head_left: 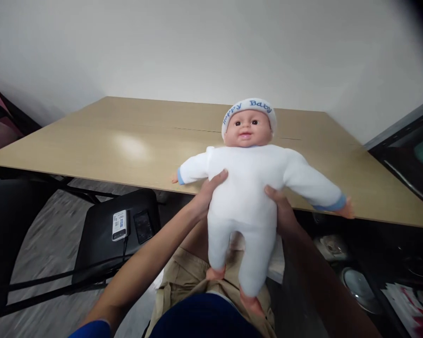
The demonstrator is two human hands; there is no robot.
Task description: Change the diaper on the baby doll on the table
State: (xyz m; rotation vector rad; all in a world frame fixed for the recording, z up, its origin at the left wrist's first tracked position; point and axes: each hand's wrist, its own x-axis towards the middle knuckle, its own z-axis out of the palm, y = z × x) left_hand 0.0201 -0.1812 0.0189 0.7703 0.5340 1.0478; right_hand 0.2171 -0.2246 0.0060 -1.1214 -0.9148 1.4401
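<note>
A baby doll [248, 188] in a white suit and a white cap lettered "Happy Baby" is held upright in front of me, facing me, over my lap. My left hand [207, 195] grips its torso from the left with the thumb across the front. My right hand [282, 209] grips the other side of the torso, fingers mostly hidden behind the doll. The doll's arms stick out sideways and its bare feet hang near my knees.
A long tan wooden table [127, 141] stands just beyond the doll, against a white wall. To my left, a black chair seat [98, 239] carries a power bank [120, 225] and a phone [143, 226]. Dark clutter and a round lid [359, 284] lie at lower right.
</note>
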